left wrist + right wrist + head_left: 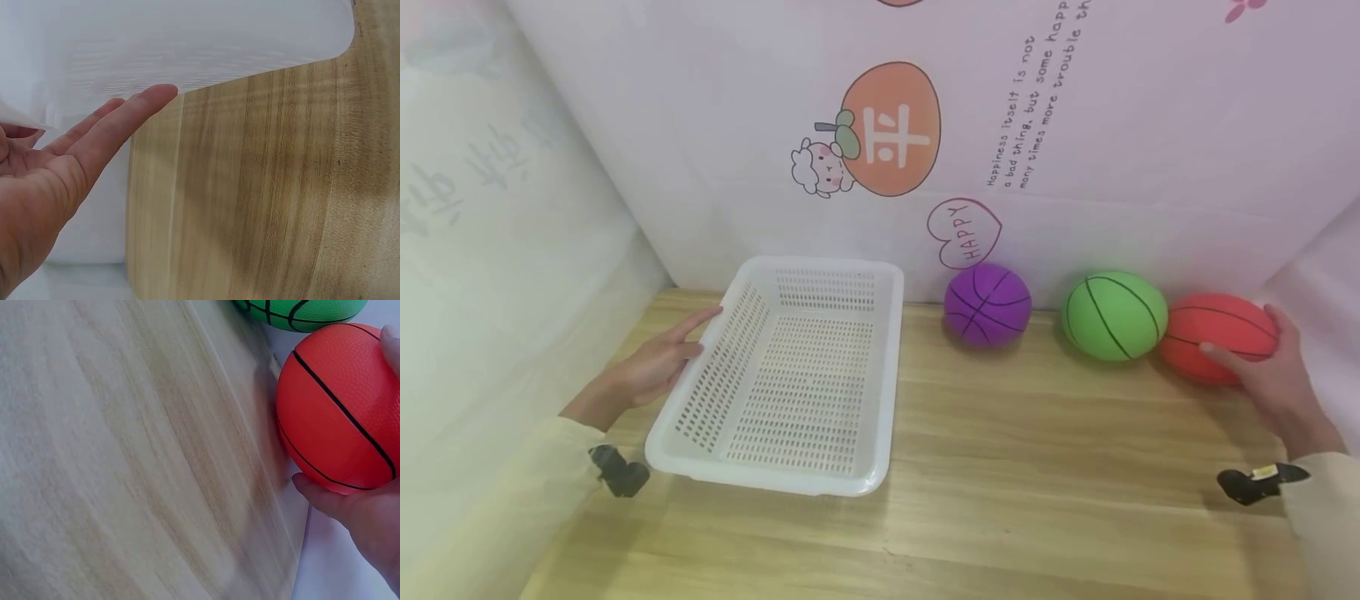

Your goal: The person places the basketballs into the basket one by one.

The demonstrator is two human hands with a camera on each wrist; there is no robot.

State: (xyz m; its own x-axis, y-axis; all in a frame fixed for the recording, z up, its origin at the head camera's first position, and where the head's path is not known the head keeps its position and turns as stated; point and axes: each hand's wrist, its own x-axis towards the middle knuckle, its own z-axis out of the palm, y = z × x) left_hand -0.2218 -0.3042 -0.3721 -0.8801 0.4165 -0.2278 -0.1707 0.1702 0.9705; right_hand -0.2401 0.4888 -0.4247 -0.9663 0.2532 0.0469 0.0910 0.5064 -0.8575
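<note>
A white perforated plastic basket (887, 375) stands on the wooden table, left of the middle. My left hand (658, 367) touches its left side near the rim. In the left wrist view that hand (62, 162) has straight fingers against the outer wall, its thumb partly hidden. At the far right, my right hand (1281, 371) holds a red toy basketball (1221, 321), thumb on the near side and fingers around the right end. In the right wrist view, the red ball (340, 406) lies between the thumb and fingers, and part of the hand is cut off.
A green ball (1115, 317) touches or nearly touches the red one on its left. Farther left, a purple ball (987, 306) sits between it and the basket. Behind them rises a white printed cloth wall (737, 167). Wooden tabletop (1037, 467) spreads in front.
</note>
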